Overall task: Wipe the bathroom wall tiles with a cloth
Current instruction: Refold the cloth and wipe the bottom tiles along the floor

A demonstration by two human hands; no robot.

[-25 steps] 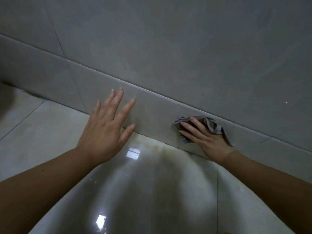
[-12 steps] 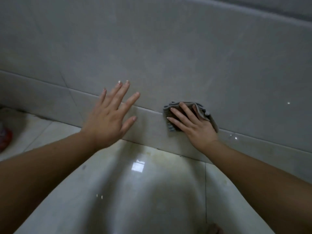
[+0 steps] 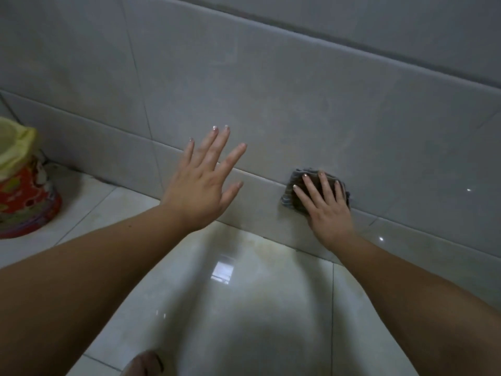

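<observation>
Grey wall tiles (image 3: pixel 284 104) fill the upper view, with a low skirting row along the floor. A small grey cloth (image 3: pixel 292 191) lies flat against the wall at the seam above the skirting row. My right hand (image 3: pixel 325 207) presses it to the tile with straight, spread fingers and covers most of it. My left hand (image 3: pixel 200 185) is held up in front of the wall to the left of the cloth, fingers straight and spread, holding nothing; whether it touches the wall I cannot tell.
A glossy pale tiled floor (image 3: pixel 230 308) lies below the wall. A colourful red container (image 3: pixel 24 196) with a yellow-green liner stands on the floor at the far left. A foot (image 3: pixel 143 362) shows at the bottom edge.
The view has tilted up and the container came into sight on the left. My right hand has slid the cloth up from the skirting row to the seam above it. My left hand stays spread.
</observation>
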